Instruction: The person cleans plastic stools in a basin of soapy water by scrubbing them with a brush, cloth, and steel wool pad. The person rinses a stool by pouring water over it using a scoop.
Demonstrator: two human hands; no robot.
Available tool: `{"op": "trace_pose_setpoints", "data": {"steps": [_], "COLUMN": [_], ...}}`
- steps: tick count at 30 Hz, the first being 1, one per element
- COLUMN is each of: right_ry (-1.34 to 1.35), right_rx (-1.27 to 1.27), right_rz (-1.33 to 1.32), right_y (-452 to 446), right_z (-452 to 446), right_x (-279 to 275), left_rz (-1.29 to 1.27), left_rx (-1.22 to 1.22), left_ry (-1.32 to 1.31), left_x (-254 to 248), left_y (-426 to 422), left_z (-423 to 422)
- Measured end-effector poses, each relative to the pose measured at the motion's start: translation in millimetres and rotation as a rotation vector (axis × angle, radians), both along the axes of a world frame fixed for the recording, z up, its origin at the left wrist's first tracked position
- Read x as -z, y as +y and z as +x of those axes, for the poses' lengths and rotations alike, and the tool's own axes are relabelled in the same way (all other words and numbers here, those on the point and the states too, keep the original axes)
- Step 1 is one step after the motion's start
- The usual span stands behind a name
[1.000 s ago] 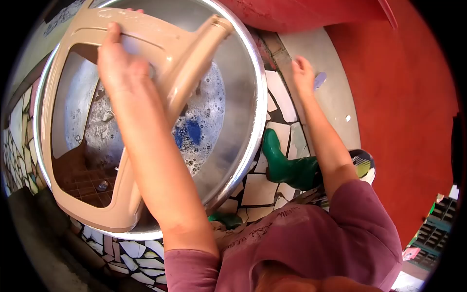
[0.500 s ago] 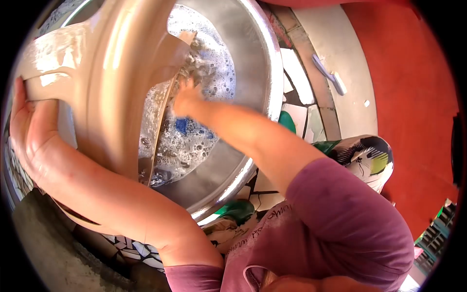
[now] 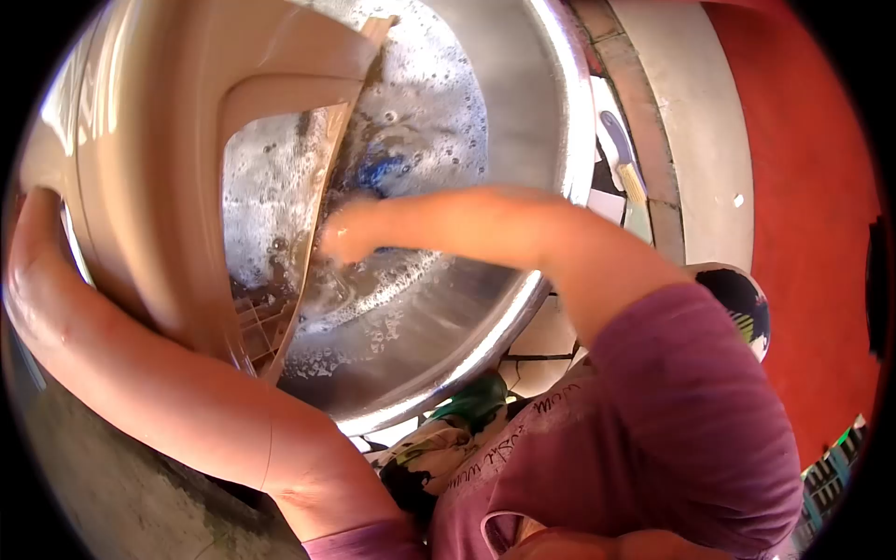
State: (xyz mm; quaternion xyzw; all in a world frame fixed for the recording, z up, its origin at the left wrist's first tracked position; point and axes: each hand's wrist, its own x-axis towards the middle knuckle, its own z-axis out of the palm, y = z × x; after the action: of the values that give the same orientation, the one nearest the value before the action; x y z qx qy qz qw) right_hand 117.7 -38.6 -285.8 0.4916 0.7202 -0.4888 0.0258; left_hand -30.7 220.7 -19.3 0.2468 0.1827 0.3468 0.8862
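A large beige plastic piece of furniture (image 3: 159,187), perhaps a stool or chair, leans tilted over a round metal basin (image 3: 523,112). Its lower edge and a lattice part dip into foamy water (image 3: 429,103). At the far left my left hand (image 3: 37,219) grips the furniture's outer side; its fingertips are hidden behind the plastic. Over the water, beside the furniture's thin edge, is my right hand (image 3: 347,231), smeared by motion, so its fingers are unclear. Just beyond it a blue object (image 3: 381,172), too blurred to name, lies in the suds.
A brush with a pale handle (image 3: 617,149) lies on the mosaic floor right of the basin. Beyond it run a tiled edging, a pale strip (image 3: 705,121) and a red floor (image 3: 803,224). Grey concrete (image 3: 121,467) lies at lower left.
The furniture has shifted and tipped, showing more of its opening and lattice. My right hand has moved lower along its edge. The water has swirled, baring more of the basin's near side.
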Motion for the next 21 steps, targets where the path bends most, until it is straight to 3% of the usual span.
{"op": "trace_pose_setpoints", "data": {"steps": [1, 3, 5, 6, 7, 9, 11, 13, 15, 16, 17, 19, 21], "right_ry": [0.078, -0.144, -0.397, -0.432, -0.417, -0.443, -0.870, -0.772, -0.624, -0.596, -0.296, 0.017, -0.205], "right_rx": [0.164, 0.591, 0.621, 0.652, 0.876, 0.811, 0.793, 0.520, 0.334, 0.322, 0.623, 0.894, 0.398], "right_rz": [0.093, 0.044, 0.267, 0.276, 0.302, 0.237, 0.509, 0.271, 0.224, 0.206, 0.101, -0.010, 0.410], "right_y": [2.2, 11.6, 23.1, 26.1, 33.8, 46.5, 56.5, 63.7, 71.2, 64.9, 55.5, 47.0, 42.5], "right_z": [24.5, 73.7, 115.8, 138.3, 151.7, 181.2, 172.2, 154.6, 132.5, 118.5, 103.4, 84.0, 76.2], "right_x": [-2.3, -11.6, 13.4, -10.3, 6.5, 8.9, 41.4, 51.0, 48.6, 50.0, 49.1, 63.2, 92.6], "left_rz": [-0.002, 0.002, 0.004, 0.007, 0.003, -0.029, -0.040, 0.086, 0.107, 0.100, 0.094, 0.086, 0.087], "left_rx": [0.031, 0.085, 0.151, 0.176, 0.196, 0.104, 0.091, 0.011, -0.420, -0.428, -0.437, -0.490, -0.536], "left_ry": [-0.020, -0.075, -0.136, -0.163, -0.188, -0.187, -0.190, 0.057, 0.601, 0.543, 0.479, 0.513, 0.519], "left_x": [-1.8, -6.4, -10.5, -14.0, -18.0, -23.6, -22.3, -11.2, -11.2, -12.6, -12.4, -17.5, -17.1], "left_y": [-0.8, -3.8, -11.0, -16.6, -25.5, -38.3, -34.2, 1.1, 25.2, 23.8, 23.1, 23.5, 21.5], "left_z": [3.9, 11.4, 18.8, 22.7, 27.3, 29.3, 31.3, 28.3, 47.5, 54.9, 56.7, 54.3, 54.3]}}
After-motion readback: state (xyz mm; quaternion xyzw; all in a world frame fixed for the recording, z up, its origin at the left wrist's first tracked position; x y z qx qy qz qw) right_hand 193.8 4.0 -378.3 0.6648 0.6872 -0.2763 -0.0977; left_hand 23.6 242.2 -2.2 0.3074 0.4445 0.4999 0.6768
